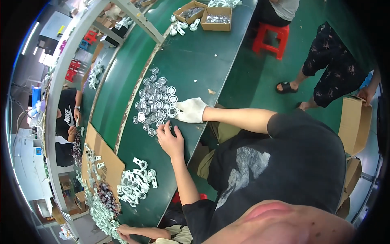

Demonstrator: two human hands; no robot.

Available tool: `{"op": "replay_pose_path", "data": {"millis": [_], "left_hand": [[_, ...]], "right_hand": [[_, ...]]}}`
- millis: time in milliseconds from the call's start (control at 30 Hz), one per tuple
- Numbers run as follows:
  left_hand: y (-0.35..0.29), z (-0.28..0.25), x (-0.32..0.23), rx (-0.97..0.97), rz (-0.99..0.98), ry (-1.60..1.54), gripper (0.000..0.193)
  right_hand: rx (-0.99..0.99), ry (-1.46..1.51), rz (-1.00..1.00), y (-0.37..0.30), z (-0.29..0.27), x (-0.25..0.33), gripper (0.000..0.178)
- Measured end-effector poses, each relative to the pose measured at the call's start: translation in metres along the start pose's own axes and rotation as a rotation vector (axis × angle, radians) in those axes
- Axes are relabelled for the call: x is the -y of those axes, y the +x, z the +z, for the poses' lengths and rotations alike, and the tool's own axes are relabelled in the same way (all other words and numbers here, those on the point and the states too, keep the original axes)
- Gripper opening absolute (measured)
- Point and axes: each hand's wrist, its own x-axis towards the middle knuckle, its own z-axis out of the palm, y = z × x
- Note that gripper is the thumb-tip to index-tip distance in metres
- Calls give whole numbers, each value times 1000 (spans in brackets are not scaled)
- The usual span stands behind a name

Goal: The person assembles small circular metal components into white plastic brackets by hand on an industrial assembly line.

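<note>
Rests the gloved right hand (191,110) at the edge of a heap of clear rings (156,97), fingertips at the nearest ones; cannot tell whether gripping one. Holds the bare left hand (170,140) just beside, thumb apart from loosely bent fingers, fingertips at the same heap. Has, near the left hand on the side away from the right, a pile of pale handled parts (136,183); well past the right hand, two cardboard boxes (216,27) on the same green table (199,61).
</note>
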Motion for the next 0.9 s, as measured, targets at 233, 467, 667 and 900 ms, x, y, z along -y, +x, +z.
{"op": "replay_pose_path", "data": {"millis": [233, 467, 667, 900], "left_hand": [[-11, -1, 0, 9, -103, -169, 21], [-13, 2, 19, 25, -99, -129, 25], [5, -14, 25, -32, -67, -287, 42], [-6, -12, 33, -42, -109, -377, 54]], "right_hand": [[38, 7, -12, -3, -2, 0, 43], [121, -14, 35, 9, 0, 3, 45], [114, -75, 40, 15, -4, 8, 53], [241, -14, 63, 19, -1, 10, 51]]}}
